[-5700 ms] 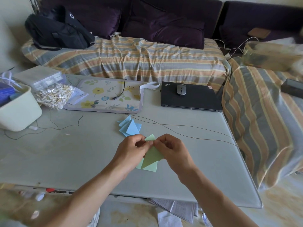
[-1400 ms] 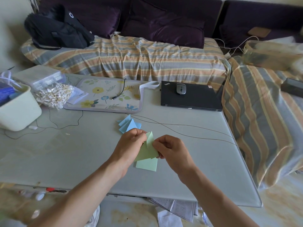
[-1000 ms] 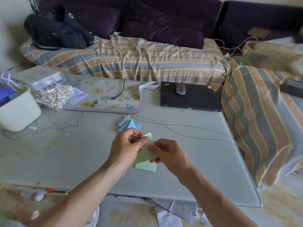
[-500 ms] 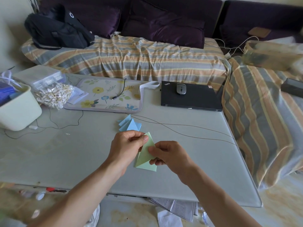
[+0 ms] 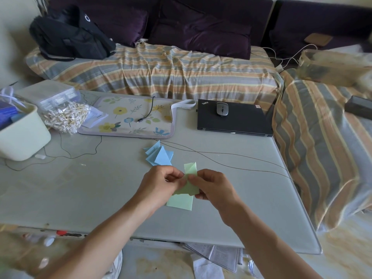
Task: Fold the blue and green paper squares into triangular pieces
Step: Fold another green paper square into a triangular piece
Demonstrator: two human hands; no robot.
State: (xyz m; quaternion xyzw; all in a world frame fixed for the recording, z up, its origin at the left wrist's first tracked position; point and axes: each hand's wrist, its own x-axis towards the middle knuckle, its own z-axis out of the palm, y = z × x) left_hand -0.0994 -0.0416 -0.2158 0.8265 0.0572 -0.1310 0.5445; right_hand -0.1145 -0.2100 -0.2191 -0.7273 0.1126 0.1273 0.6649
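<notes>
- Progress: a fanned pile of light blue folded paper triangles (image 5: 159, 156) lies on the pale grey glass worktop (image 5: 80, 190), just beyond the hands. By this evidence the blue portion is judged complete, or nearly so.
- Work in hand: a light green paper piece (image 5: 190, 182), partly folded, is held above the worktop between both hands. A narrow creased flap stands up past the fingertips.
- Left hand (image 5: 159, 184): its grip pinches the left edge of the green piece, fingers curled.
- Right hand (image 5: 213, 187): its grip pinches the right side of the same piece, thumb on top.
- Remaining stock: a flat pale green paper square stack (image 5: 180, 202) lies on the worktop directly under the held piece. How many sheets it holds cannot be told. The green portion is judged mostly outstanding.
- Materials: the paper is thin and matte, and takes sharp creases; the blue triangles show crisp straight edges. The worktop is smooth and faintly reflective, so loose sheets may slide.
- Nearby: thin black cables (image 5: 221, 158) cross the worktop beside the blue pile.
</notes>
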